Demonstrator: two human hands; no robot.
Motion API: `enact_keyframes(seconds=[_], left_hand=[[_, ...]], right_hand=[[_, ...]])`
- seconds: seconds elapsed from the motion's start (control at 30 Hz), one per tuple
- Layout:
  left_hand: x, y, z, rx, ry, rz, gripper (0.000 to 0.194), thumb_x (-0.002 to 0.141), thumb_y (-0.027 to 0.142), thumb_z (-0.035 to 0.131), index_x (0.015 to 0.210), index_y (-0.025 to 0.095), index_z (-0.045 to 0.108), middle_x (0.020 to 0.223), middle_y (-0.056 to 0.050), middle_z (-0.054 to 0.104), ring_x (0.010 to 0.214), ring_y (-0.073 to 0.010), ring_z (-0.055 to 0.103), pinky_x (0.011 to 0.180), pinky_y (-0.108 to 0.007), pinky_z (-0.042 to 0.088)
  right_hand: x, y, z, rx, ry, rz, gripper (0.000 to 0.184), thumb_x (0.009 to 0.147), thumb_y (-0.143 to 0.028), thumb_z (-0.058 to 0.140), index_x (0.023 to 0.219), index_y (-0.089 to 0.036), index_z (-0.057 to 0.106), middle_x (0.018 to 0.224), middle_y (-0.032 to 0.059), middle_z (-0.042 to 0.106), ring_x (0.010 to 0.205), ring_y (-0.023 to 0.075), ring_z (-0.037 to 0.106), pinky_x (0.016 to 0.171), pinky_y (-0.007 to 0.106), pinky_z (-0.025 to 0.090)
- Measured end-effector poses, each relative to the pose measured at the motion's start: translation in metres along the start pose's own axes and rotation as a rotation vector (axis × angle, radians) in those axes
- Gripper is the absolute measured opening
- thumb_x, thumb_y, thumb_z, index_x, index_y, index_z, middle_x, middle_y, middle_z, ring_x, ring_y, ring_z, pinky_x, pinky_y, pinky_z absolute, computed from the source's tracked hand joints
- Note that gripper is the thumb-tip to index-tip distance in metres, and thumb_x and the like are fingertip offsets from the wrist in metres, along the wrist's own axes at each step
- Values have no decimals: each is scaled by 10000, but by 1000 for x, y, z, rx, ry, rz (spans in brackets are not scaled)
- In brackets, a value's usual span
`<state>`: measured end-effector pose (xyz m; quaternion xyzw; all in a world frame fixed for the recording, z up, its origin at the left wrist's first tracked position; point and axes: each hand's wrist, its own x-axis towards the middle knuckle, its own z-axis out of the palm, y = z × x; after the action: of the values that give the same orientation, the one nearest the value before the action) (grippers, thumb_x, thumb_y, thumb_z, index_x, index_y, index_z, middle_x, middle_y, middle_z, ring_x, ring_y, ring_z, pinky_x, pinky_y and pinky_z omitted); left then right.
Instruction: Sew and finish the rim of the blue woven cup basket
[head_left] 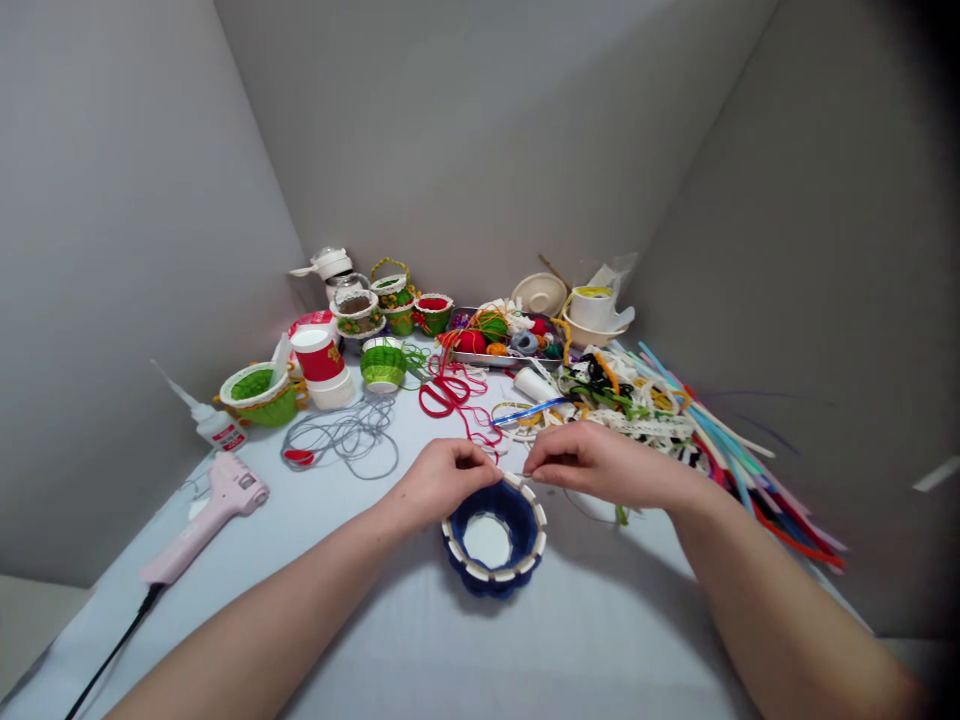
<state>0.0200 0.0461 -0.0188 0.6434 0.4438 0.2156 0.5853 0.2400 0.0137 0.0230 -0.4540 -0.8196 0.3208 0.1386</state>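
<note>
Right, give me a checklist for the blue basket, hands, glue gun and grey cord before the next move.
1. Blue basket upright: ok, its opening faces up.
2. Left hand at the basket: ok, at the far left of the rim.
3. Right hand gripping securely: cannot tell; the detail between its fingertips is too small.
4. Glue gun clear of both hands: ok, lying apart from them.
5. Glue gun hot: cannot tell.
6. Grey cord neatly wound: not ok, it lies in loose loops.
</note>
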Motion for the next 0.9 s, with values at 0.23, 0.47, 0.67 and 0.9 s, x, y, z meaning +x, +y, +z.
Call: enact_keyframes(seconds=[0.23, 0.47, 0.67, 0.9], left_hand=[[2, -2, 0, -12, -1, 12, 227, 663, 347, 660, 719, 127, 646, 685, -25, 616, 633, -126, 533, 581, -229, 425], [1, 1, 1, 15, 9, 11, 218, 669, 343, 644, 712, 129, 650, 674, -24, 618, 626, -130, 536, 577, -231, 427], [-1, 4, 2, 84, 32, 49, 210, 682, 338, 614, 713, 134, 655, 701, -26, 636, 654, -140, 550, 607, -241, 432], [-2, 5, 2, 110, 34, 52, 201, 690, 329, 604, 718, 137, 655, 713, -29, 645, 672, -142, 554, 626, -241, 435]], right_hand=[[-1, -11, 3, -95, -74, -43, 204, 879, -244, 500, 875, -177, 693, 823, 28, 676, 718, 122, 579, 676, 216, 419], [-5, -22, 1, -130, -12, -46, 188, 883, -232, 491, 892, -187, 673, 846, 26, 665, 751, 126, 573, 699, 226, 415], [-4, -28, 8, -219, 70, -60, 153, 872, -225, 509, 841, -187, 654, 789, 33, 648, 712, 136, 557, 666, 243, 393], [-4, -40, 16, -349, 66, -53, 137, 870, -210, 517, 784, -182, 620, 796, 45, 621, 750, 153, 548, 671, 249, 384]])
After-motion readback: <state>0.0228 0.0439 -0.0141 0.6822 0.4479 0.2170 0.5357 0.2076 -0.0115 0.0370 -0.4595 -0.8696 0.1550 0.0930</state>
